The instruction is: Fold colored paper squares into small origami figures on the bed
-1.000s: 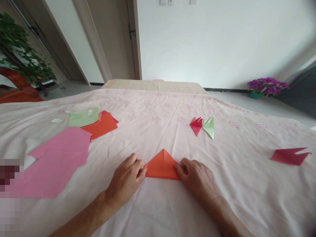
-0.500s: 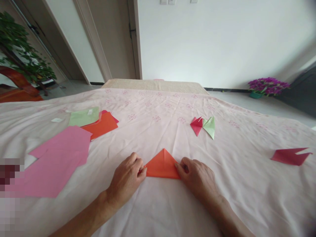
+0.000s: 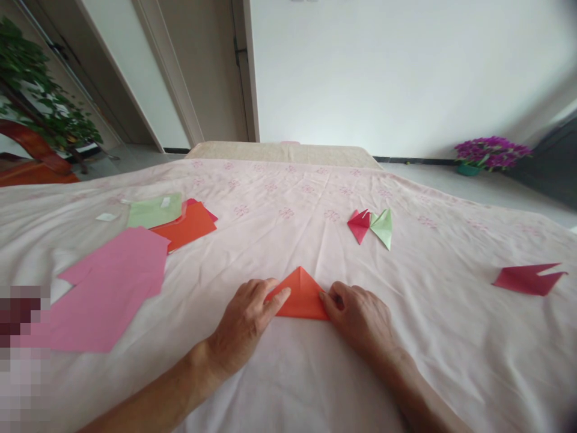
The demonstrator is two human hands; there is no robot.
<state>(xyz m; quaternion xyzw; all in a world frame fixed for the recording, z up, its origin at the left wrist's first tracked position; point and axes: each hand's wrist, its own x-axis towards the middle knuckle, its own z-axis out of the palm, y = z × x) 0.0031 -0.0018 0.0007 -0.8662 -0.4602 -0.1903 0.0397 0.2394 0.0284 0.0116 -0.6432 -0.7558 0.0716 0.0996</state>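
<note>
A folded orange paper (image 3: 301, 297) lies on the cloth in front of me, a triangle with its point away from me and a crease down from the tip. My left hand (image 3: 247, 316) grips its left corner, the thumb flat on top and the fingers at the slanted left edge. At the right corner, my right hand (image 3: 358, 313) pinches the paper between thumb and curled fingers. Beyond the right hand sit a small red folded paper (image 3: 359, 227) and a light green folded paper (image 3: 383, 228), side by side and touching.
Pink paper sheets (image 3: 108, 294) spread at the left, with orange sheets (image 3: 192, 227) and a green packet (image 3: 155, 210) behind them. A dark red folded paper (image 3: 527, 280) lies far right. The pink flowered tablecloth (image 3: 270, 240) has wrinkles. Purple flowers (image 3: 491, 151) stand on the floor.
My left hand has shifted up and right along the paper's left corner, and its thumb now lies on top of the paper. The right hand keeps its pinch. The view has tilted slightly.
</note>
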